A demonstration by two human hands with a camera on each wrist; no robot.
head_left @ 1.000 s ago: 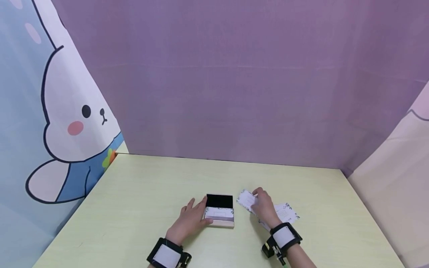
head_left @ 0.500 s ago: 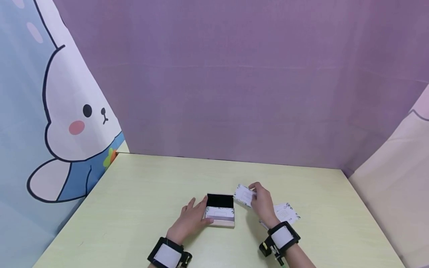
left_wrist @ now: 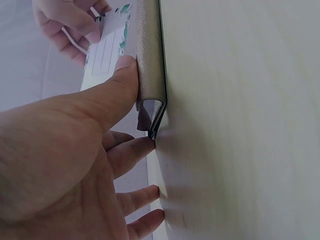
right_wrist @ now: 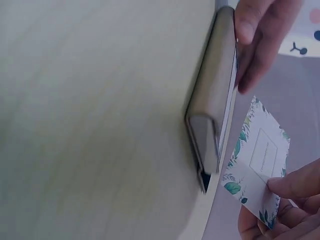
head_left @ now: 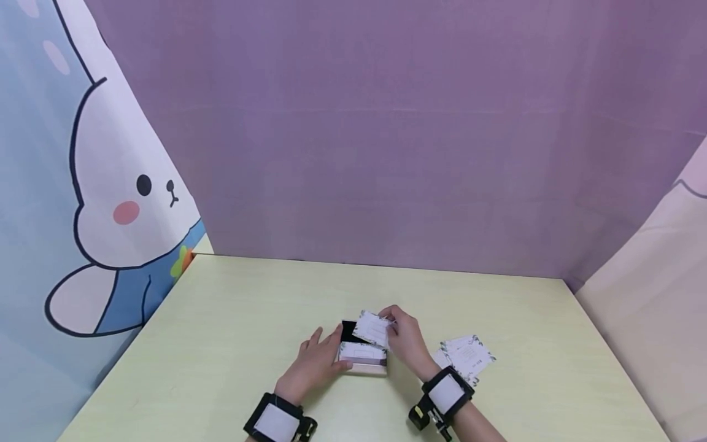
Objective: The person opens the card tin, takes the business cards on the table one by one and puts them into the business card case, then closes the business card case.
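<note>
Card case [head_left: 361, 355], one only, lies open on the pale green surface [head_left: 232, 331], and it serves as the landmark for all else. Its black lid lining is mostly hidden behind the card held over it, and a white card lies inside its tray; how many cards are stacked in there cannot be told. In the wrist views the case shows only edge-on, as a tan, rounded shell.

Left of the case, the left hand [head_left: 312, 363] rests on the surface with its fingers [left_wrist: 131, 150] spread and nearly straight, the thumb pressed along the case's near-left edge, steadying it without curling round it. A black wrist strap with a white patch sits behind that hand, partly cut off by the bottom of the head view.

Directly above the case, one loose card [head_left: 374, 329], white with a leafy border, is pinched at its right end by the right hand [head_left: 407, 342], thumb and fingers [right_wrist: 295, 184] closed on it. Its printing is too small to read.

Right of the case, well apart from it, a small pile of similar cards [head_left: 466, 356] lies fanned on the surface; at least two show, but the exact number cannot be made out.
</note>
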